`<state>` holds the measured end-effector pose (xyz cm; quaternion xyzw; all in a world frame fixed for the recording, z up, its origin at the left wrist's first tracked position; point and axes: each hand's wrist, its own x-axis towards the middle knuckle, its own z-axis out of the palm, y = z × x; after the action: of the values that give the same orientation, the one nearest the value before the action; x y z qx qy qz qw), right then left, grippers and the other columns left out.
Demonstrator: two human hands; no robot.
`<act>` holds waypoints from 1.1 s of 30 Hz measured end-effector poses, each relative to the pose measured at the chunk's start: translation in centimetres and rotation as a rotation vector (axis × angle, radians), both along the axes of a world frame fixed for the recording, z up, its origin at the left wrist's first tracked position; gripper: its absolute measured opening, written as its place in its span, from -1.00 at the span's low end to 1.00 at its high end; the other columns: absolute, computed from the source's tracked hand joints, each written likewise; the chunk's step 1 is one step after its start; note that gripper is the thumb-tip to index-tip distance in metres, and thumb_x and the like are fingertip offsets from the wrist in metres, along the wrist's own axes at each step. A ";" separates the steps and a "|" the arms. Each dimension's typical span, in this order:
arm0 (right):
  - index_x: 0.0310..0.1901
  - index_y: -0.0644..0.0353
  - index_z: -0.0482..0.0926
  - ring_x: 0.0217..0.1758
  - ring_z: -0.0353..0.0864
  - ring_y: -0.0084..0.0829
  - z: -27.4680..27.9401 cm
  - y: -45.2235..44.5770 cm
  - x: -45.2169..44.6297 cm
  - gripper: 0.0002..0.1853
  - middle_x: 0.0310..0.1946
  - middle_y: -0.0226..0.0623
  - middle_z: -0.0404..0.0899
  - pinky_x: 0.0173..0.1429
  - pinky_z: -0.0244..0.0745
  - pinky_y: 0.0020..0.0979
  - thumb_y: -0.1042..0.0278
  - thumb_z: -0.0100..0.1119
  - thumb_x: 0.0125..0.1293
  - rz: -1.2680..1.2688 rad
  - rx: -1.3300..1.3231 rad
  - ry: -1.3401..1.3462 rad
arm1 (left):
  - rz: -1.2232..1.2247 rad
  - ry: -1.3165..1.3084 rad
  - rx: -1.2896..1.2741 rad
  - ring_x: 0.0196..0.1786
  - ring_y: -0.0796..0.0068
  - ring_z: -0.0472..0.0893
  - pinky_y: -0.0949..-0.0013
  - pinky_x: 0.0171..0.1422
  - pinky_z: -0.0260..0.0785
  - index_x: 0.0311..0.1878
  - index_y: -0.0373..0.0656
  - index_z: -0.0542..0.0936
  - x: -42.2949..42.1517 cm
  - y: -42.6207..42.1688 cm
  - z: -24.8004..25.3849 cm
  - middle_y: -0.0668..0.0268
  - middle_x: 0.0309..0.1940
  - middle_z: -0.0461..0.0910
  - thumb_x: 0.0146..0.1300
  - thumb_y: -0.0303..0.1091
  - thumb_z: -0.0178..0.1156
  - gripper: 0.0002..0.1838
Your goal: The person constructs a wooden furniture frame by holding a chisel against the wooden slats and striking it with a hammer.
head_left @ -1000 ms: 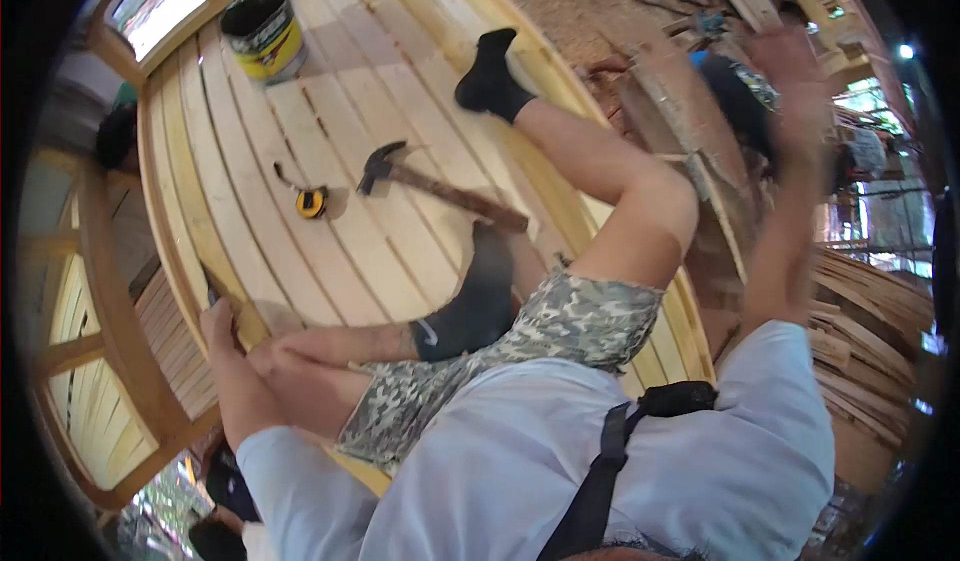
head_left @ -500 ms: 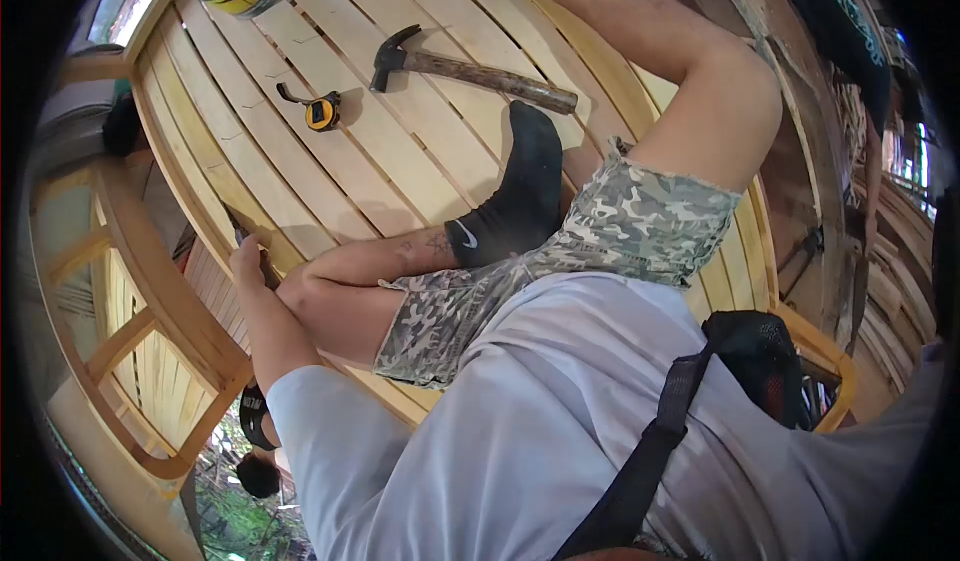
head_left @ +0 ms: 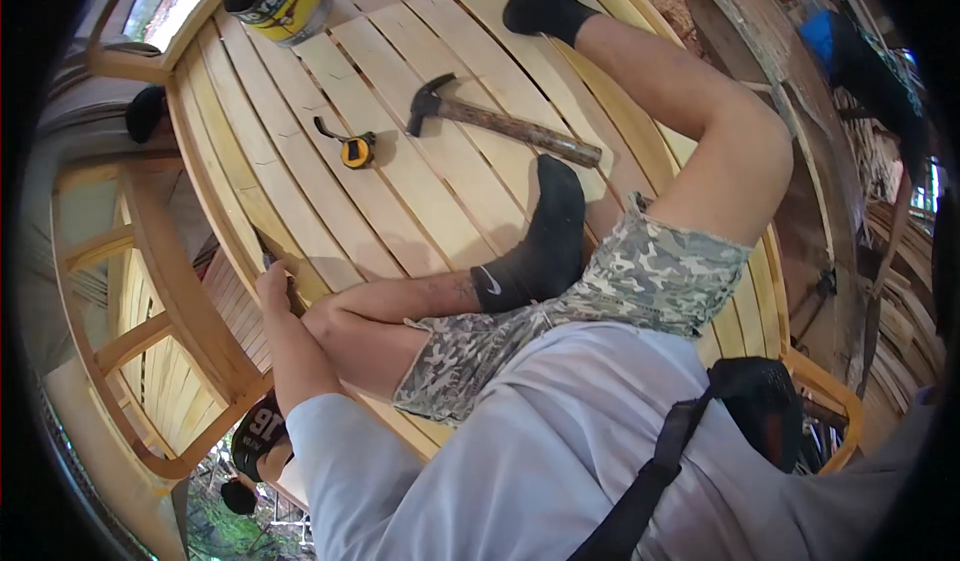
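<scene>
My left hand (head_left: 272, 287) is at the left edge of the slatted wooden platform (head_left: 420, 186), beside my bent knee. Its fingers look closed around something small and partly dark, too hidden to name. My right hand is out of view; only that side's sleeve shows at the far right. In front of my socked foot lies a claw hammer (head_left: 510, 129) with a worn wooden handle, its head toward the left. Left of it sits a yellow and black tape measure (head_left: 357, 151). Several thin bent wires or nails stick up from the slats.
A black and yellow bucket (head_left: 285, 11) stands at the platform's far left. A wooden frame with crossbars (head_left: 190, 331) rises on the left. Other people are partly visible at the lower left and upper right. Rough boards (head_left: 775, 71) lie along the right.
The whole view has shifted, so the platform, hammer, tape measure and bucket appear lower and more to the right. My left hand stays at the same platform edge.
</scene>
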<state>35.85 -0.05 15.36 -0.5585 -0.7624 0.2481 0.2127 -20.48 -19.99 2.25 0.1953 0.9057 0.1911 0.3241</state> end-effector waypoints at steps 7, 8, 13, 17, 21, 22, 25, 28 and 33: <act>-0.04 0.27 0.66 -0.08 0.64 -0.36 -0.1 1.0 0.2 -0.72 -0.11 -0.27 0.71 0.08 0.51 -0.34 0.30 0.18 0.33 0.005 -0.003 -0.007 | -0.005 0.024 0.052 -0.62 0.35 0.51 0.27 -0.57 0.33 -0.37 -0.38 0.57 0.8 -0.2 0.6 0.19 -0.61 0.53 0.03 -0.35 0.29 -0.76; -0.03 0.27 0.66 -0.08 0.64 -0.36 0.0 1.3 0.3 -0.72 -0.11 -0.27 0.71 0.08 0.51 -0.34 0.30 0.17 0.33 0.004 0.001 -0.009 | 0.012 0.016 0.035 -0.63 0.35 0.51 0.27 -0.57 0.33 -0.37 -0.38 0.57 1.3 -0.1 1.1 0.19 -0.62 0.52 0.03 -0.34 0.28 -0.76; -0.03 0.27 0.65 -0.07 0.64 -0.35 0.4 2.0 0.0 -0.73 -0.10 -0.27 0.71 0.08 0.51 -0.33 0.30 0.15 0.35 0.005 -0.004 -0.015 | -0.026 0.042 0.054 -0.65 0.36 0.51 0.27 -0.60 0.33 -0.44 -0.37 0.56 0.8 -0.5 0.9 0.19 -0.63 0.52 0.01 -0.35 0.27 -0.77; -0.03 0.27 0.65 -0.07 0.63 -0.35 0.9 1.9 0.0 -0.73 -0.09 -0.27 0.71 0.08 0.51 -0.33 0.30 0.13 0.36 0.001 -0.007 -0.021 | -0.043 0.082 0.063 -0.60 0.28 0.54 0.22 -0.54 0.36 -0.38 -0.36 0.60 0.8 -0.1 0.6 0.14 -0.59 0.55 -0.03 -0.32 0.29 -0.74; -0.03 0.27 0.65 -0.07 0.63 -0.34 0.7 1.6 -0.2 -0.73 -0.09 -0.27 0.71 0.08 0.51 -0.32 0.30 0.11 0.38 -0.005 -0.013 -0.025 | -0.029 0.089 0.065 -0.60 0.29 0.56 0.22 -0.54 0.35 -0.44 -0.33 0.62 -0.2 -0.5 -0.5 0.15 -0.61 0.56 -0.06 -0.31 0.30 -0.76; -0.02 0.27 0.65 -0.07 0.63 -0.34 0.8 1.6 -0.2 -0.73 -0.09 -0.27 0.71 0.09 0.51 -0.32 0.30 0.11 0.38 -0.007 -0.009 -0.017 | -0.036 0.084 0.050 -0.60 0.29 0.56 0.22 -0.54 0.35 -0.44 -0.33 0.62 -1.1 -0.4 -0.5 0.15 -0.61 0.56 -0.06 -0.31 0.30 -0.76; -0.02 0.27 0.65 -0.07 0.63 -0.34 1.0 1.4 -0.5 -0.73 -0.08 -0.27 0.71 0.09 0.50 -0.32 0.30 0.09 0.39 0.010 -0.005 -0.045 | -0.020 -0.016 0.097 -0.62 0.34 0.55 0.23 -0.56 0.34 -0.46 -0.36 0.62 -0.7 -0.5 -1.9 0.18 -0.60 0.56 -0.02 -0.32 0.31 -0.77; -0.02 0.27 0.65 -0.07 0.63 -0.34 1.0 1.3 -1.1 -0.73 -0.08 -0.27 0.71 0.09 0.50 -0.31 0.30 0.08 0.40 0.021 -0.006 -0.056 | 0.011 0.029 0.007 -0.61 0.34 0.55 0.24 -0.55 0.35 -0.48 -0.32 0.63 0.5 -0.2 -0.5 0.19 -0.61 0.57 -0.02 -0.32 0.30 -0.79; -0.02 0.27 0.64 -0.06 0.62 -0.33 0.8 1.2 -1.8 -0.73 -0.07 -0.27 0.71 0.09 0.50 -0.30 0.30 0.06 0.42 0.028 -0.012 -0.055 | -0.016 0.105 0.069 -0.60 0.28 0.59 0.21 -0.52 0.40 -0.47 -0.37 0.61 0.1 -0.1 -0.3 0.12 -0.60 0.58 -0.01 -0.31 0.25 -0.75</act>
<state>34.03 1.16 16.12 -0.5558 -0.7740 0.2404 0.1848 -20.34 -20.06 1.98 0.2233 0.9127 0.2093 0.2707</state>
